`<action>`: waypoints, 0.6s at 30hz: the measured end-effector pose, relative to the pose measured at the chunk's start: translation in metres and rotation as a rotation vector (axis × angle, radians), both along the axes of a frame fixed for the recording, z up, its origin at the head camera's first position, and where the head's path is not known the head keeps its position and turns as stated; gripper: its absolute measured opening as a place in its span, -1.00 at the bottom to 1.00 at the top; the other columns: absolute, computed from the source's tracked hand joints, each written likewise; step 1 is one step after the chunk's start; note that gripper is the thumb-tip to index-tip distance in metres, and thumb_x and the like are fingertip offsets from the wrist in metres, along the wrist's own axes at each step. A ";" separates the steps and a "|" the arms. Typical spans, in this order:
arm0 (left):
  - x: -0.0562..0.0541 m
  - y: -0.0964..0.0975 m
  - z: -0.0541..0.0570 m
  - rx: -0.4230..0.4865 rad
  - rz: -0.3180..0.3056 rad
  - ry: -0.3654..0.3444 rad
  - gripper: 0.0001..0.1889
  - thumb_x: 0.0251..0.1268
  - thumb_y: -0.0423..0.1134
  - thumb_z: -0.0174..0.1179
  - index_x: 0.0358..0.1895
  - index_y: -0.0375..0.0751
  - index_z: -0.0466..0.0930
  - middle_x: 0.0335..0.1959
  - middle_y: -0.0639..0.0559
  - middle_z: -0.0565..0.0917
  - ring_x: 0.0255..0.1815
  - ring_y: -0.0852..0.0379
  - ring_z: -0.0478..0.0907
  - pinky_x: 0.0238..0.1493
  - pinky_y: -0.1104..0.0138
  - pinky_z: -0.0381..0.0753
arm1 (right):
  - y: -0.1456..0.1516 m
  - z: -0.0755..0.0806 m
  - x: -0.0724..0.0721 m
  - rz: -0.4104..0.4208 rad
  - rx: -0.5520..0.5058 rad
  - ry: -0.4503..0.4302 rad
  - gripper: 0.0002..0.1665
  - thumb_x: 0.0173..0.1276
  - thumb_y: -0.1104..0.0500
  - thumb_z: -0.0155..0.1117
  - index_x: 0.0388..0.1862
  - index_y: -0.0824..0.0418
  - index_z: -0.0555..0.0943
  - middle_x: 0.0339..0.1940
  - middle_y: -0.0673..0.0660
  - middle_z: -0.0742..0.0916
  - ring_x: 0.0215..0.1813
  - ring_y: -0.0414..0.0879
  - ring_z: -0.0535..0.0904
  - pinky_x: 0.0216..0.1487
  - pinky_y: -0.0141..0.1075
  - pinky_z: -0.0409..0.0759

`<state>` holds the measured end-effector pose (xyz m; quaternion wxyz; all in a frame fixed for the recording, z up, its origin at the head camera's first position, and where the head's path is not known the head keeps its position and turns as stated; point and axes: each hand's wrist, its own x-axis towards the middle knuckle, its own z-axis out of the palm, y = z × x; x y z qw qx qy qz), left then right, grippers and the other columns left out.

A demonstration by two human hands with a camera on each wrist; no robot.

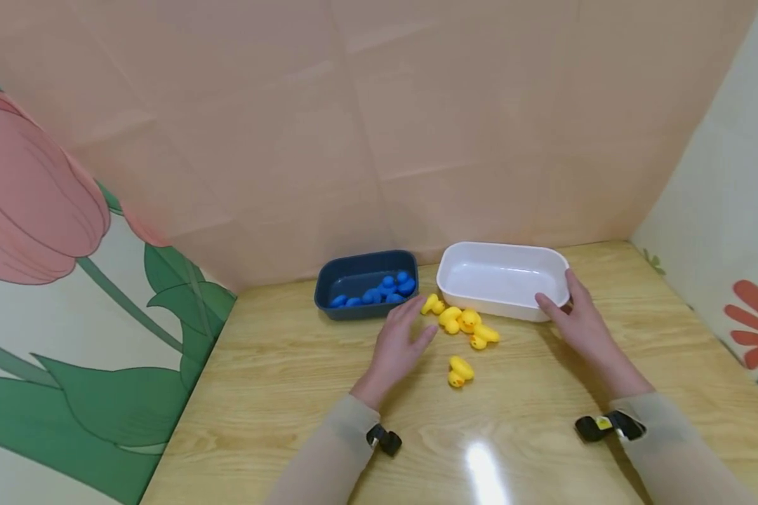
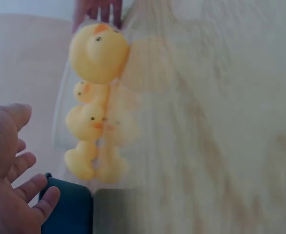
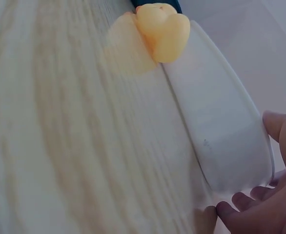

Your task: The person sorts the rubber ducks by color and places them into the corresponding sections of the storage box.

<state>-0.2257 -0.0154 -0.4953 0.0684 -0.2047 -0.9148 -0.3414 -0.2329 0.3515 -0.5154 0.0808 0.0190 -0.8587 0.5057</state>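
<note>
My right hand (image 1: 577, 319) grips the front right corner of a white rectangular tray (image 1: 493, 306), its thumb on the rim and its fingers round the end wall. Inside, the tray holds nothing. In the right wrist view, the thumb touches the upper edge of the tray (image 3: 221, 126) and the fingertips curl near its base. My left hand (image 1: 396, 344) hovers by the front right of a dark blue tray (image 1: 335, 308), fingers loosely extended, holding nothing. Just right of it lie several yellow rubber ducks (image 1: 470, 320), mostly clustered before the white tray. One duck (image 1: 461, 370) lies nearer me.
Several small blue rounded toys (image 1: 388, 286) are in the dark blue tray. Both trays stand at the back of the wood-grain table (image 1: 278, 365), close to a pink backdrop (image 1: 290, 154). Flower-patterned panels (image 1: 120, 337) flank the table on both sides.
</note>
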 end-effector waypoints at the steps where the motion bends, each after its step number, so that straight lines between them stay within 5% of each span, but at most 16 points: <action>1: -0.001 0.002 -0.002 -0.007 0.000 -0.006 -0.35 0.74 0.05 0.21 0.74 0.04 0.35 0.72 0.08 0.37 0.70 0.01 0.28 0.63 0.00 0.38 | 0.000 0.000 0.000 -0.002 0.001 -0.007 0.14 0.81 -0.11 0.10 0.80 0.42 -0.39 0.74 0.68 -0.11 0.63 0.70 0.10 0.56 0.44 0.13; 18: -0.023 0.021 -0.010 -0.143 0.090 -0.028 -0.38 0.76 -0.02 0.22 0.71 -0.09 0.39 0.69 -0.02 0.42 0.63 -0.07 0.40 0.58 0.06 0.45 | 0.000 0.001 0.004 -0.001 -0.013 -0.041 0.18 0.80 -0.18 0.11 0.82 0.33 -0.41 0.75 0.66 -0.13 0.66 0.67 0.05 0.62 0.44 0.03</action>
